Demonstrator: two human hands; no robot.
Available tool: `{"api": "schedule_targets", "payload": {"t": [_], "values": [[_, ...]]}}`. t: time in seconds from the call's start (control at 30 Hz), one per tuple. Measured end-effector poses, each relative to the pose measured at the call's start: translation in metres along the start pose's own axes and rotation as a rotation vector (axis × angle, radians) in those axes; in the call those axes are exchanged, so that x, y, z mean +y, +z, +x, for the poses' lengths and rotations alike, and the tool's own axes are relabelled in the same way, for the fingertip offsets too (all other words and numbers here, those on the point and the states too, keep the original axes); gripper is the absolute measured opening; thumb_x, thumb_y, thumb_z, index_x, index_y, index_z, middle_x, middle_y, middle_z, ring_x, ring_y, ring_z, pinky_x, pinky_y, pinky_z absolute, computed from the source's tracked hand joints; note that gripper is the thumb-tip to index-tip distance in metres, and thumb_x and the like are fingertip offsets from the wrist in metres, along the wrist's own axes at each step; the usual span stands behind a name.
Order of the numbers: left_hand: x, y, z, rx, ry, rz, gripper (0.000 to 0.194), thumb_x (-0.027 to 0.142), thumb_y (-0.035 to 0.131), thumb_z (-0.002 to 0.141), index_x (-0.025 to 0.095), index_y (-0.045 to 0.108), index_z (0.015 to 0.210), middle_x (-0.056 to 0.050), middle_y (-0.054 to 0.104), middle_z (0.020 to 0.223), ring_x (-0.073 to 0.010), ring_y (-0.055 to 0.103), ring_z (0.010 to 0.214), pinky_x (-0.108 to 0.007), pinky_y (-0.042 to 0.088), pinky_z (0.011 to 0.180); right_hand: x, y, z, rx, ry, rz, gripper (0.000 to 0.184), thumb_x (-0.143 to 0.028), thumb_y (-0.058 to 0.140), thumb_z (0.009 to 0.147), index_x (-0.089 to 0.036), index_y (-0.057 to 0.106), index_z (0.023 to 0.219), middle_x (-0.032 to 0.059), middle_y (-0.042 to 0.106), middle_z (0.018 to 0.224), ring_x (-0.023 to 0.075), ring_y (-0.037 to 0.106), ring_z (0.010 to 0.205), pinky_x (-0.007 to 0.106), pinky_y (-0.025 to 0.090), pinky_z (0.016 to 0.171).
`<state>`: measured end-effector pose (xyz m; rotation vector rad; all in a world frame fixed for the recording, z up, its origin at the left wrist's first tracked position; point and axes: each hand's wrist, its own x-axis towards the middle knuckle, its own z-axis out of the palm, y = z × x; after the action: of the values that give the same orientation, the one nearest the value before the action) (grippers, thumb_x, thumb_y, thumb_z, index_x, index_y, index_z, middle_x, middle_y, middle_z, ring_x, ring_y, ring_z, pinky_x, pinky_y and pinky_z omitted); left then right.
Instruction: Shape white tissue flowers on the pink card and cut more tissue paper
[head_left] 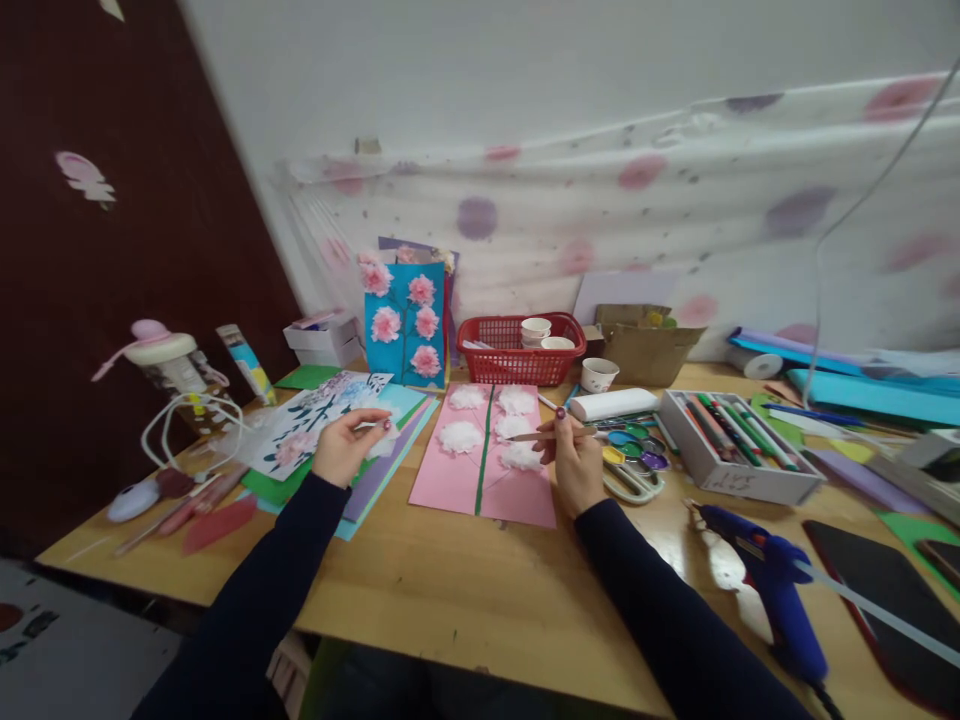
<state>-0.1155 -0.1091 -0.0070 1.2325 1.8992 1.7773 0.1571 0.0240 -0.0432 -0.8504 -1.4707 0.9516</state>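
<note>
My left hand (346,442) is raised over the stack of coloured paper (382,490), thumb and fingers pinched on a thin white piece of tissue (385,436). In my right hand (576,462) is a slim brown paintbrush (529,436), its pointed end towards the left. That tip is over the pink card (442,492), by the white fluffy flowers (460,437); whether it touches them I cannot tell. A green stem strip (484,450) runs down the card's middle, with flowers on both sides. Right of the card lie paint pots (634,447) and scissors (637,485).
A blue card with pink flowers (406,335) stands behind, beside a red basket (517,366) with paper cups. A box of markers (739,450), a blue glue gun (772,575) and a dark tablet (885,600) lie right. A bottle (172,370) stands left.
</note>
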Motion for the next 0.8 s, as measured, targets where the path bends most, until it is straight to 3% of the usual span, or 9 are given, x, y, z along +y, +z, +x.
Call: {"api": "schedule_targets", "payload": {"t": [0.1, 0.2, 0.27, 0.37, 0.53, 0.63, 0.8], "values": [[0.027, 0.041, -0.007, -0.277, 0.033, -0.148, 0.034, 0.036, 0.074, 0.056, 0.014, 0.064, 0.081, -0.008, 0.07, 0.085, -0.0212, 0.065, 0.084, -0.033, 0.054, 0.077, -0.003, 0.002, 0.002, -0.036, 0.054, 0.139, 0.045, -0.057, 0.048, 0.081, -0.014, 0.064, 0.078, 0.002, 0.063, 0.058, 0.0094, 0.049, 0.04, 0.023, 0.039, 0.041], [0.051, 0.079, -0.014, -0.541, -0.028, -0.28, 0.047, 0.03, 0.075, 0.058, 0.015, 0.06, 0.1, -0.005, 0.069, 0.079, -0.0193, 0.066, 0.076, -0.031, 0.055, 0.069, -0.006, 0.002, 0.003, -0.062, 0.11, 0.212, 0.038, -0.052, 0.061, 0.075, -0.014, 0.064, 0.078, 0.0022, 0.063, 0.063, 0.0087, 0.048, 0.043, 0.023, 0.039, 0.043], [0.059, 0.099, -0.015, -0.61, -0.055, -0.346, 0.05, 0.026, 0.075, 0.058, 0.015, 0.058, 0.104, -0.004, 0.068, 0.076, -0.018, 0.067, 0.073, -0.03, 0.055, 0.069, -0.007, 0.0, 0.004, -0.067, 0.156, 0.241, 0.033, -0.046, 0.068, 0.07, -0.014, 0.061, 0.071, 0.0006, 0.06, 0.059, 0.0085, 0.047, 0.043, 0.023, 0.038, 0.043], [0.055, 0.117, -0.015, -0.557, -0.043, -0.417, 0.05, 0.024, 0.076, 0.056, 0.015, 0.059, 0.101, -0.004, 0.068, 0.079, -0.0174, 0.066, 0.076, -0.03, 0.054, 0.074, -0.009, 0.0, 0.004, -0.08, 0.205, 0.242, 0.031, -0.041, 0.073, 0.065, -0.017, 0.053, 0.064, -0.0031, 0.055, 0.052, 0.0077, 0.044, 0.041, 0.021, 0.036, 0.041], [0.022, 0.125, -0.017, -0.412, -0.077, -0.386, 0.049, 0.029, 0.077, 0.054, 0.015, 0.059, 0.097, -0.002, 0.067, 0.075, -0.0176, 0.066, 0.077, -0.032, 0.053, 0.077, -0.007, 0.005, 0.002, -0.171, 0.304, 0.402, 0.03, -0.044, 0.067, 0.067, -0.021, 0.047, 0.069, -0.0087, 0.048, 0.046, 0.0068, 0.038, 0.035, 0.02, 0.031, 0.036], [0.009, 0.125, -0.022, -0.445, -0.14, -0.381, 0.051, 0.028, 0.079, 0.05, 0.014, 0.058, 0.094, -0.003, 0.068, 0.074, -0.0192, 0.067, 0.076, -0.034, 0.053, 0.077, -0.003, 0.009, 0.001, -0.223, 0.335, 0.403, 0.031, -0.049, 0.057, 0.072, -0.019, 0.051, 0.067, -0.0062, 0.048, 0.042, 0.0082, 0.04, 0.033, 0.021, 0.03, 0.035], [0.007, 0.128, -0.027, -0.505, -0.17, -0.437, 0.054, 0.031, 0.078, 0.054, 0.014, 0.054, 0.099, -0.008, 0.071, 0.079, -0.023, 0.068, 0.083, -0.036, 0.052, 0.077, -0.001, 0.011, -0.001, -0.211, 0.331, 0.362, 0.043, -0.055, 0.046, 0.078, -0.018, 0.054, 0.059, -0.0025, 0.049, 0.038, 0.0089, 0.041, 0.032, 0.022, 0.03, 0.035]]}}
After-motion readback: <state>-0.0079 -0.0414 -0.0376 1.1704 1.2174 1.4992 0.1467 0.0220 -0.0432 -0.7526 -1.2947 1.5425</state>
